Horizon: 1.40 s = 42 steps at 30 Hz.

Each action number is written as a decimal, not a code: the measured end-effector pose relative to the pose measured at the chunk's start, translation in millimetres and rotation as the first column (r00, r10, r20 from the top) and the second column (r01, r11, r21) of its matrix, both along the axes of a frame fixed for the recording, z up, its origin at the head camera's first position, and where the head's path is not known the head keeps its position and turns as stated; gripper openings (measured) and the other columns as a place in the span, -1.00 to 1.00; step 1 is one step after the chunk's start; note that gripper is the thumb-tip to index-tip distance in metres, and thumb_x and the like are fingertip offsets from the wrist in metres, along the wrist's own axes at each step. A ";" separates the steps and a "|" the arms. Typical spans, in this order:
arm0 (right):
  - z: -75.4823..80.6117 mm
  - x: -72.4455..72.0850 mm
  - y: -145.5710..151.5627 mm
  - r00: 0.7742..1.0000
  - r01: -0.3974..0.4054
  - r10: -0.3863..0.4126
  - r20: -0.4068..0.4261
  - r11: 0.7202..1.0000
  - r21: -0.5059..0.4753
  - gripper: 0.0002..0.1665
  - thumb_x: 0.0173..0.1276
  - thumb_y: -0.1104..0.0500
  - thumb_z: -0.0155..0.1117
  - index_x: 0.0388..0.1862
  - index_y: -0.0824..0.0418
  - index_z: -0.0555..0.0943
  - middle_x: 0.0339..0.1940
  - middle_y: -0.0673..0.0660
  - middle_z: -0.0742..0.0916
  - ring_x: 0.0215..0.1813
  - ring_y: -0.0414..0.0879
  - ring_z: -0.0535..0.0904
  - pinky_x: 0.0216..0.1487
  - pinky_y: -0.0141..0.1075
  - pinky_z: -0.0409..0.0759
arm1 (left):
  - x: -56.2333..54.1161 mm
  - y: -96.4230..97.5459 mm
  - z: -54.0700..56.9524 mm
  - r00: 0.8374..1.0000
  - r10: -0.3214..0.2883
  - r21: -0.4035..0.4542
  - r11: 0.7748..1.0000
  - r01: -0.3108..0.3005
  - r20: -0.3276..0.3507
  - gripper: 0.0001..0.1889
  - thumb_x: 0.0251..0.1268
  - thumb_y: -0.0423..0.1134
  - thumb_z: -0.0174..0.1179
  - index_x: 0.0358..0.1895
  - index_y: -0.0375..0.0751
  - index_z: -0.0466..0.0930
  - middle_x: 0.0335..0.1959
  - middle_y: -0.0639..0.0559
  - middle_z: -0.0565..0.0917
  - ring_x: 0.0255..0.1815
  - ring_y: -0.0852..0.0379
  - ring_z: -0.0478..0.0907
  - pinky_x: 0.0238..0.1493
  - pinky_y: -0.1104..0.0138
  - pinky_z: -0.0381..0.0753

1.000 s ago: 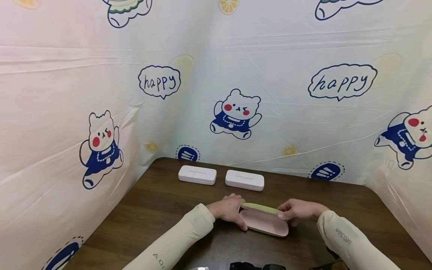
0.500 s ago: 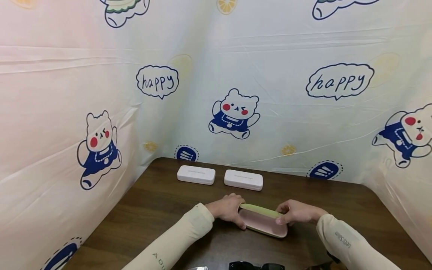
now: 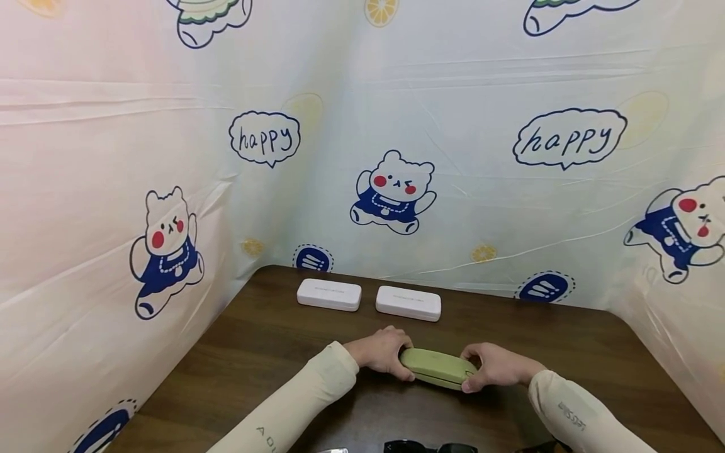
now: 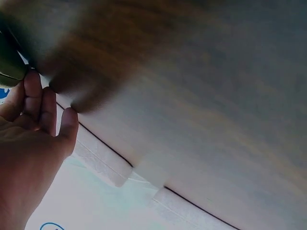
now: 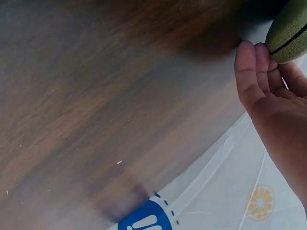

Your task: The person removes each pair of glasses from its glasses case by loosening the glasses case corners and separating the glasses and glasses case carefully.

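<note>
A green glasses case (image 3: 435, 366) with its lid closed lies on the brown wooden table (image 3: 272, 352), between both hands. My left hand (image 3: 384, 353) grips its left end, thumb at the front and fingers behind. At the other end my right hand (image 3: 495, 367) holds it the same way, thumb on the front edge. In the left wrist view only a dark sliver of the case (image 4: 10, 64) shows by the fingertips. The right wrist view has the woven green end of the case (image 5: 289, 36) against the fingers.
Two white cases (image 3: 329, 294) (image 3: 408, 302) lie side by side at the back of the table. Dark sunglasses (image 3: 430, 447) are cut off by the bottom edge, with another dark item (image 3: 544, 447) near the right sleeve. A printed curtain (image 3: 453, 126) hangs behind.
The green glasses case stood open, its pink inside showing; the lid has come down and is now closed. The right hand has shifted slightly down with it; the left has stayed in place.
</note>
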State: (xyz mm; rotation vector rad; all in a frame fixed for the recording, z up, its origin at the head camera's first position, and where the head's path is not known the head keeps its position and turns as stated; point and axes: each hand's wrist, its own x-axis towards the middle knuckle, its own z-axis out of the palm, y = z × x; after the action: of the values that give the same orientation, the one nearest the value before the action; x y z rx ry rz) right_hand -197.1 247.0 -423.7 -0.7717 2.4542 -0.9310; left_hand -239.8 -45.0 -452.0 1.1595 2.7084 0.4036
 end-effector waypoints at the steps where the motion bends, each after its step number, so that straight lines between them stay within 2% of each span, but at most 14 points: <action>1: -0.8 0.4 -0.1 1.000 0.002 -0.002 0.000 1.000 -0.003 -0.51 0.07 0.02 0.56 -0.12 0.23 0.58 -0.32 0.01 0.62 -0.27 -0.13 0.51 -0.23 -0.32 0.44 | 0.1 0.0 0.6 1.000 0.006 0.002 1.000 -0.006 0.010 -0.46 -0.03 0.19 0.48 -0.04 -0.04 0.66 -0.25 0.29 0.51 -0.19 0.27 0.36 -0.11 0.41 0.35; 5: -5.0 3.3 -1.5 1.000 0.020 -0.020 0.006 1.000 -0.016 -0.49 0.09 0.02 0.56 -0.09 0.22 0.55 -0.30 0.03 0.60 -0.24 -0.09 0.49 -0.21 -0.28 0.43 | 1.1 -0.9 2.9 0.996 0.040 0.005 0.999 -0.040 0.076 -0.45 -0.04 0.20 0.49 -0.01 0.00 0.62 -0.22 0.30 0.49 -0.15 0.26 0.34 -0.07 0.38 0.36; 9: -6.8 6.4 -3.0 0.999 0.017 -0.017 -0.030 1.000 0.001 -0.46 0.07 0.02 0.58 -0.09 0.19 0.53 -0.28 0.03 0.58 -0.22 -0.09 0.48 -0.18 -0.24 0.41 | 3.0 -3.1 5.2 0.987 0.071 0.011 0.997 -0.074 0.147 -0.43 -0.05 0.22 0.52 0.01 0.05 0.60 -0.18 0.31 0.48 -0.10 0.26 0.33 -0.02 0.34 0.35; 14: -6.3 9.9 -6.9 0.995 0.009 0.000 -0.102 0.997 0.079 -0.42 0.02 -0.01 0.60 -0.09 0.16 0.51 -0.27 -0.01 0.55 -0.23 -0.12 0.46 -0.18 -0.22 0.42 | 5.4 -4.0 5.8 0.984 0.084 0.022 0.996 -0.088 0.160 -0.41 -0.11 0.21 0.56 -0.03 0.07 0.58 -0.18 0.31 0.49 -0.12 0.25 0.31 -0.04 0.34 0.35; 21: -2.9 16.2 -16.4 0.972 0.010 0.038 -0.230 0.979 0.205 -0.39 0.00 -0.04 0.60 -0.08 0.16 0.49 -0.28 -0.03 0.49 -0.28 -0.14 0.42 -0.26 -0.22 0.44 | 12.8 0.6 10.5 0.993 0.096 -0.032 0.995 -0.094 0.075 -0.40 -0.13 0.18 0.59 -0.05 0.04 0.54 -0.20 0.28 0.49 -0.14 0.24 0.32 -0.05 0.31 0.36; 25: -3.0 15.9 -15.4 0.966 0.024 0.043 -0.253 0.966 0.256 -0.39 0.03 -0.04 0.57 -0.04 0.16 0.49 -0.25 -0.04 0.48 -0.25 -0.14 0.41 -0.23 -0.20 0.45 | 18.4 7.2 17.6 0.998 0.054 -0.091 0.995 -0.052 0.013 -0.36 -0.06 0.21 0.54 0.05 -0.02 0.55 -0.16 0.22 0.49 -0.12 0.24 0.37 -0.06 0.28 0.42; 29: -4.4 14.4 -11.8 0.960 0.042 0.038 -0.279 0.960 0.276 -0.37 0.03 -0.04 0.57 -0.01 0.19 0.50 -0.24 -0.03 0.48 -0.24 -0.13 0.42 -0.23 -0.18 0.46 | 20.2 12.4 20.0 1.000 0.018 -0.095 0.995 -0.021 -0.024 -0.27 -0.01 0.26 0.49 0.20 -0.04 0.55 -0.06 0.19 0.51 -0.06 0.25 0.42 -0.03 0.29 0.46; 35: -2.8 10.5 -4.1 0.943 0.082 0.018 -0.331 0.955 0.284 -0.32 0.02 -0.02 0.58 0.05 0.24 0.52 -0.17 -0.01 0.50 -0.17 -0.10 0.44 -0.14 -0.10 0.49 | 11.1 19.3 16.1 0.994 -0.021 -0.080 0.997 0.012 -0.109 -0.32 0.03 0.29 0.44 0.15 -0.04 0.59 -0.08 0.20 0.51 -0.12 0.26 0.40 -0.09 0.37 0.44; 38: 1.3 6.5 1.6 0.945 0.116 -0.017 -0.326 0.951 0.285 -0.29 0.03 0.01 0.59 0.09 0.28 0.52 -0.13 0.02 0.53 -0.12 -0.07 0.45 -0.09 -0.05 0.50 | 2.1 25.9 16.4 0.993 -0.021 -0.059 0.998 0.014 -0.116 -0.33 0.03 0.28 0.45 0.14 -0.03 0.60 -0.08 0.20 0.51 -0.11 0.25 0.39 -0.08 0.38 0.43; 42: 9.2 -2.0 9.3 0.937 0.161 -0.056 -0.344 0.946 0.283 -0.28 0.02 0.05 0.60 0.11 0.32 0.53 -0.12 0.05 0.55 -0.12 -0.06 0.46 -0.05 -0.03 0.50 | -11.5 38.0 21.8 0.993 -0.009 -0.054 0.999 0.002 -0.120 -0.31 0.02 0.25 0.47 0.17 -0.06 0.60 0.00 0.16 0.55 0.00 0.21 0.44 0.05 0.34 0.43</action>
State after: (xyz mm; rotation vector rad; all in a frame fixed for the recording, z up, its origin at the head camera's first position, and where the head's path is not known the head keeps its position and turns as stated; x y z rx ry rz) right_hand -199.1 256.2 -414.5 -0.7336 2.8690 -0.4576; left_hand -251.3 -7.1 -430.2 1.2138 2.7983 0.2668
